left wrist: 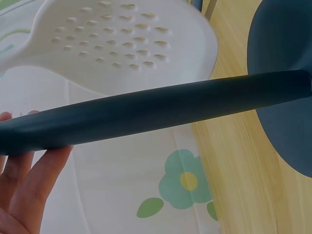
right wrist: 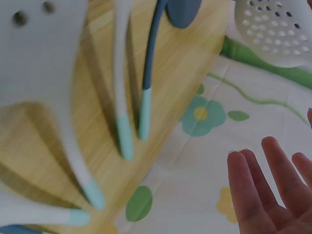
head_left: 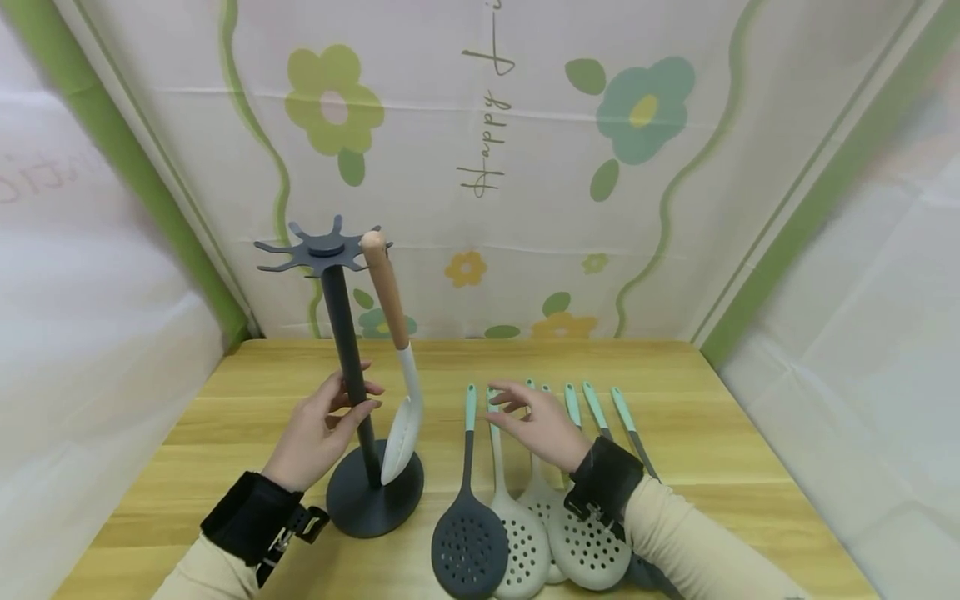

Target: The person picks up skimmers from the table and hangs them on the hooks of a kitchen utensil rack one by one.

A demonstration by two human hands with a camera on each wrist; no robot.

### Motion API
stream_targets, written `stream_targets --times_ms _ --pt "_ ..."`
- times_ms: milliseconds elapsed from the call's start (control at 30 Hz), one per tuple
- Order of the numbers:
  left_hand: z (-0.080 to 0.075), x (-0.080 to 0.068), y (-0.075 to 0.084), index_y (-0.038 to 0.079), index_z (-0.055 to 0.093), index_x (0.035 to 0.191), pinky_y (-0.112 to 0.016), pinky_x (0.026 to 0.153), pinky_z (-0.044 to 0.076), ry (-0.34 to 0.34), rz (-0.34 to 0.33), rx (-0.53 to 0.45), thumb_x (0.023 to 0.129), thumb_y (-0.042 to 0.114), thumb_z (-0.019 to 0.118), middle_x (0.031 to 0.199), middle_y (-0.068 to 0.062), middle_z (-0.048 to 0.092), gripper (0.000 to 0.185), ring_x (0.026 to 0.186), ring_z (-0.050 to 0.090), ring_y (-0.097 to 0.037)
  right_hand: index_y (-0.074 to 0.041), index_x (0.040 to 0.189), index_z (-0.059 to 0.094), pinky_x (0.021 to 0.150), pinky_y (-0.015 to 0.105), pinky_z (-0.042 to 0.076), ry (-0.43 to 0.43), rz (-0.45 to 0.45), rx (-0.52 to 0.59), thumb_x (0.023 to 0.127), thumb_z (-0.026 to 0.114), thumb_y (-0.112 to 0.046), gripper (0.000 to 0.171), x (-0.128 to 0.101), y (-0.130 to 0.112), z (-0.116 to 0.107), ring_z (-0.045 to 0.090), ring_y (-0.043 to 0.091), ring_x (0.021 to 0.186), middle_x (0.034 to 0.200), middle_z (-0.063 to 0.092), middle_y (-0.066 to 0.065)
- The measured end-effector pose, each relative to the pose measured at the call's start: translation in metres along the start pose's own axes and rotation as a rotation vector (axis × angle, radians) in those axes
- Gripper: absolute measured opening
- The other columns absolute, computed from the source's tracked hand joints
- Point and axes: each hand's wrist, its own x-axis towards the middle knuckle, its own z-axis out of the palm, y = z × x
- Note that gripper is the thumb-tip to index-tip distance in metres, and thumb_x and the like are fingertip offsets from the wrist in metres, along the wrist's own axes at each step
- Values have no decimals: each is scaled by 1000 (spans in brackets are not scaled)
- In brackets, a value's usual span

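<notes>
A dark grey utensil stand [head_left: 352,375] rises from a round base [head_left: 375,500] on the wooden table [head_left: 247,417]. A white slotted spoon [head_left: 401,433] with a wooden handle hangs from the stand's star-shaped top [head_left: 322,248]. My left hand [head_left: 358,402] grips the stand's pole at mid height. In the left wrist view my fingers [left wrist: 29,185] lie behind the pole [left wrist: 161,107], with the spoon's head [left wrist: 117,44] just beyond. My right hand [head_left: 517,410] hovers with spread fingers over the teal-tipped handles [head_left: 573,404] of several utensils and holds nothing.
A dark skimmer [head_left: 468,546] and pale skimmers [head_left: 588,542] lie side by side at the table's front, heads toward me. In the right wrist view their teal tips [right wrist: 126,141] point toward the flowered backdrop [head_left: 645,108]. White cloth walls close in both sides.
</notes>
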Motion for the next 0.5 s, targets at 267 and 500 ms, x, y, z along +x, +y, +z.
stream_targets --times_ms 267,500 --pt "0 -1 -1 3 49 138 -28 76 63 2 5 -3 95 -1 62 108 -13 70 45 94 72 -27 -19 137 59 86 37 56 48 10 -98 96 66 -31 43 -3 10 -6 64 24 109 121 69 8" --pt "-1 -1 0 1 48 137 -33 74 64 -8 -1 1 95 -2 62 108 -15 69 44 94 71 -29 -15 132 63 79 37 57 93 47 -198 94 68 -31 42 -5 15 -9 66 26 104 118 71 5"
